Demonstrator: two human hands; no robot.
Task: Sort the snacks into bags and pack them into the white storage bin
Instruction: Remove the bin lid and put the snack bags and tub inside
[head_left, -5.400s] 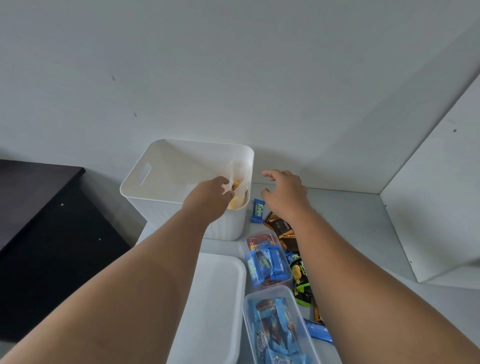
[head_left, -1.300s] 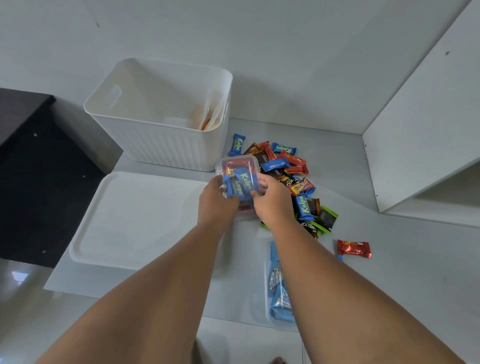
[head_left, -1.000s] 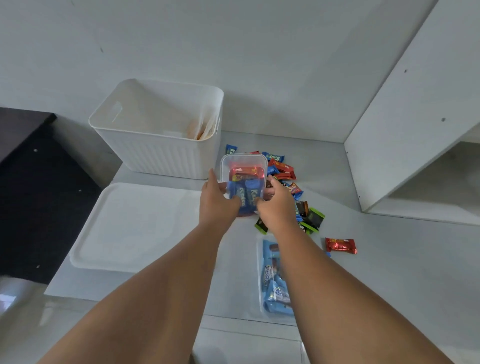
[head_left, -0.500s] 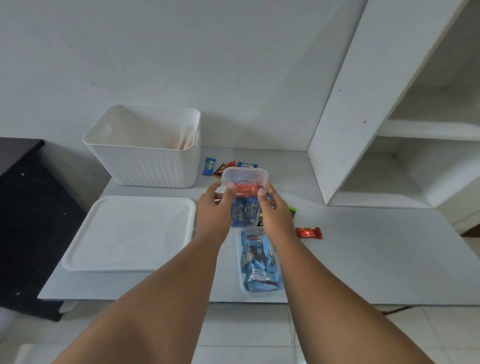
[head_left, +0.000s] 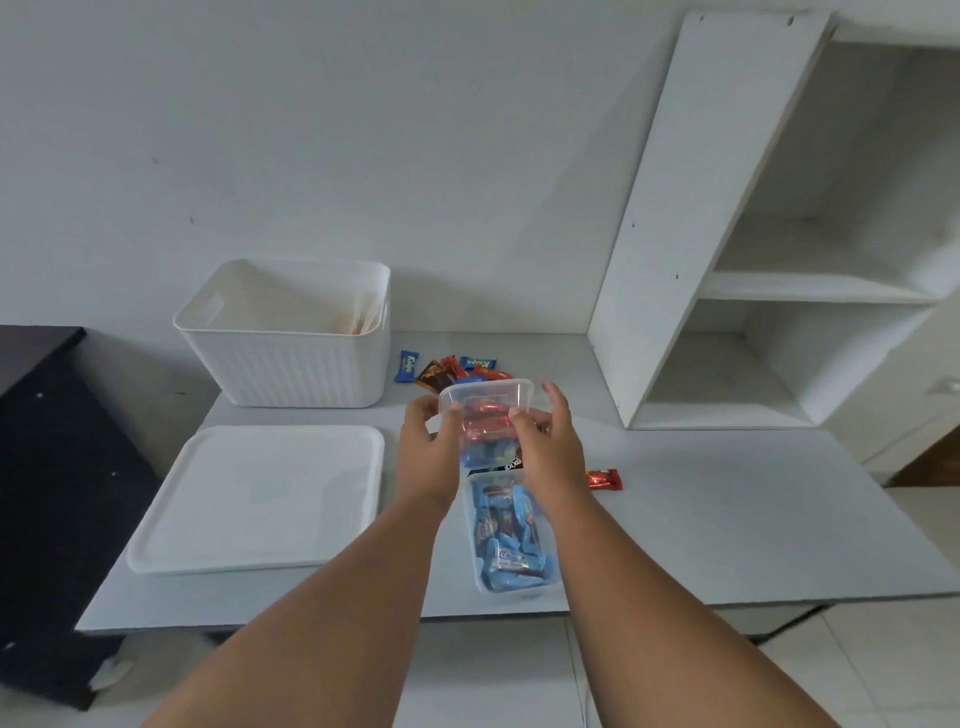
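Observation:
I hold a clear bag of snacks above the table, between both hands. My left hand grips its left side and my right hand grips its right side. Red and blue wrappers show through the plastic. Below my wrists a second clear bag of light-blue snacks lies on the table. Loose snacks lie behind the held bag, partly hidden by it. The white storage bin stands at the back left with a clear bag leaning inside its right wall.
A white lid lies flat on the grey table, left of my arms. One red snack lies alone to the right. A white shelf unit stands at the back right. A dark cabinet borders the table's left.
Both hands have lifted the clear bag of red and blue snacks up off the table. My head has pulled back, so the whole table and the shelves have come into sight.

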